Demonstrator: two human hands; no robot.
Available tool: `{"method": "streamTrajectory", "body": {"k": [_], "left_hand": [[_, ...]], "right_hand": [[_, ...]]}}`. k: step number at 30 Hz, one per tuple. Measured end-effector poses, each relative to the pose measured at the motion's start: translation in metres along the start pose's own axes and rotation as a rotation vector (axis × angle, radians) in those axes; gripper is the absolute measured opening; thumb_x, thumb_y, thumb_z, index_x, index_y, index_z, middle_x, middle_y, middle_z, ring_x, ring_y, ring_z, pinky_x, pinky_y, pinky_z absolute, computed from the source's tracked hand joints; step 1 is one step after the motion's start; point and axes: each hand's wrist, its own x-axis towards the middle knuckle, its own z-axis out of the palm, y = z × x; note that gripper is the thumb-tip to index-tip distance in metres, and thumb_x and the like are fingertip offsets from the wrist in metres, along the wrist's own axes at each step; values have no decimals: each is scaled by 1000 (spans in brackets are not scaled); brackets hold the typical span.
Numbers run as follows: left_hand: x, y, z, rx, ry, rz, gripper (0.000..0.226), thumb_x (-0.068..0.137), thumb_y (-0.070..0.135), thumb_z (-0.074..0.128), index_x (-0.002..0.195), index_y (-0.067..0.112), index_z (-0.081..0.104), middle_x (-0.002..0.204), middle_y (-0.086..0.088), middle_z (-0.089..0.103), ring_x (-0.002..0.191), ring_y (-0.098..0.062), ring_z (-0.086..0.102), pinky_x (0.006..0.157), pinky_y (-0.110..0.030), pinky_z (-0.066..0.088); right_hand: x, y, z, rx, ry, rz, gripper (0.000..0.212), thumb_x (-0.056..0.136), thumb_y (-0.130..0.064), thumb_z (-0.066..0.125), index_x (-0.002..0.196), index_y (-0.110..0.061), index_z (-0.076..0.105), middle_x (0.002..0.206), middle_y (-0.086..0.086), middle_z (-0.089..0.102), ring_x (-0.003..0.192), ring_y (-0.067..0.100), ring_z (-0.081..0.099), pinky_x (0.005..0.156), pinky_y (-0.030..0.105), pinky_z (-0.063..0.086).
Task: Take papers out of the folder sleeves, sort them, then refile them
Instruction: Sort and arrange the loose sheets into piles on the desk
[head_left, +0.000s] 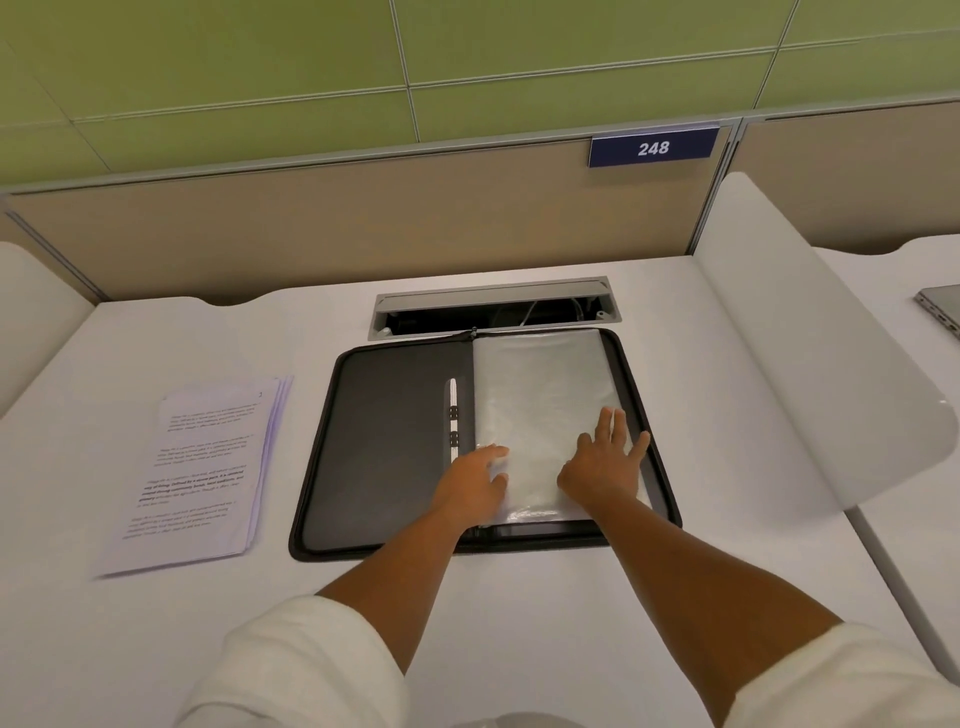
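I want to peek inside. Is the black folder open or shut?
Open. The folder lies flat, both halves spread, its clear sleeves showing on the right under both hands.

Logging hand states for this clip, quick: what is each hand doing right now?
Left hand: open, fingers resting on the clear sleeves near the folder's spine.
Right hand: open, fingers spread flat on the sleeves.

Office cubicle, partition walls (363, 234) (numbered 248 (653, 148))
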Motion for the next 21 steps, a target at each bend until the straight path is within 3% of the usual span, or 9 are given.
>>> {"method": "streamTrajectory", "body": {"k": [3,6,12,21], "left_hand": [[-9,-2,-6,-26,46,-8,42,101,22,55,142,26,52,147,4,52,129,-15,53,108,-27,42],[-16,-9,-16,-12,102,-8,41,101,24,55,141,28,53,138,2,59,94,-12,63,92,-22,49],[-27,-42,-47,3,191,-22,40,100,26,57,139,29,54,140,4,58,126,-18,56,103,-26,41],[-44,-132,-119,-21,305,-85,38,98,27,61,136,24,55,141,3,57,123,-18,58,97,-20,40]], "right_hand": [[-1,-7,-2,64,19,-61,52,99,-36,39,147,-16,38,164,15,-12,150,32,-17,122,55,2],[-5,-23,-6,152,29,-120,55,101,-39,40,150,-15,33,165,13,-8,152,31,-11,123,49,8],[-12,-80,-14,322,-16,-262,60,100,-40,46,153,-16,30,166,5,1,153,26,4,117,44,28],[-33,-206,-12,556,-11,-339,55,100,-37,50,151,-18,37,164,1,18,144,26,35,114,42,35]]}}
